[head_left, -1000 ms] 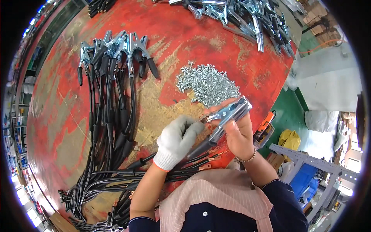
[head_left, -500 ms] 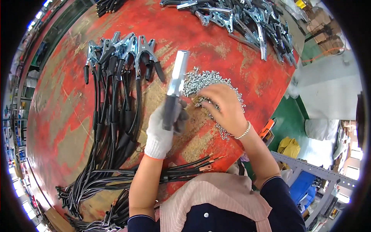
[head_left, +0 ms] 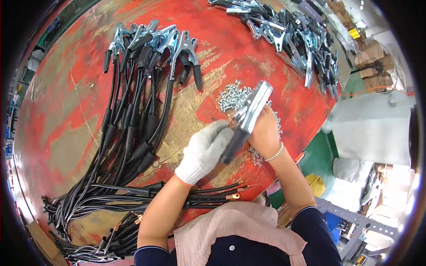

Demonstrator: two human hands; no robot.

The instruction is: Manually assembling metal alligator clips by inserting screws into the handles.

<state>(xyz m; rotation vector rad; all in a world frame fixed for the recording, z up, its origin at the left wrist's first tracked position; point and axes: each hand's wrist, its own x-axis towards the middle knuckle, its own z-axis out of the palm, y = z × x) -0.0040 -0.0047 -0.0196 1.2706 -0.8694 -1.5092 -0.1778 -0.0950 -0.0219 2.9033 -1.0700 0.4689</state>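
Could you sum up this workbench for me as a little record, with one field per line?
left hand: white-gloved, gripping a clamp
held clamp: silvery metal with a black sleeve, slanted up to the right
right hand: bare, beaded bracelet at the wrist, partly hidden behind the clamp; its hold cannot be told
small parts: heap of silvery screws, partly covered by hand and clamp
upper left: clamps on black cables
upper right: pile of more clamps
table: red, worn
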